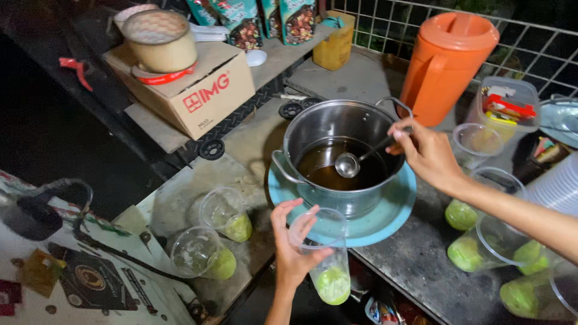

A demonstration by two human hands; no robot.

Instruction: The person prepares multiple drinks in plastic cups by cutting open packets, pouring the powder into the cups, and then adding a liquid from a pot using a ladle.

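Standing on a round turquoise tray [385, 224] on the grey bench [415, 259], a steel stockpot [337, 129] holds dark brown liquid [328, 171] well below its rim, with looped handles at its near-left and far-right sides. An orange lidded jug [442, 66] rises just behind it. A cardboard box [201, 90] with a cream enamel pot [161, 41] on top sits on a shelf to the far left.

A steel ladle [348, 165] lies with its long axis running from lower left to upper right: the rounded bowl points down into the liquid near the pot's middle, and the thin handle slopes up across the far-right rim. The right hand [427, 153] grips the handle's upper end, fingers closed round it above the rim.

The left hand [292, 247] grasps a clear plastic cup [325, 256] just in front of the tray's near edge, thumb and fingers wrapped about its upper wall. The cup tilts, its mouth up toward the pot and its base toward the viewer; a pale green lump [333, 284] rests at its bottom.

Two more clear cups [208, 238] with green lumps lie tipped on the bench at left. Several cups with green lumps [481, 241] crowd the right side under the right forearm, and a stack of clear cups [560, 183] lies at the right edge.
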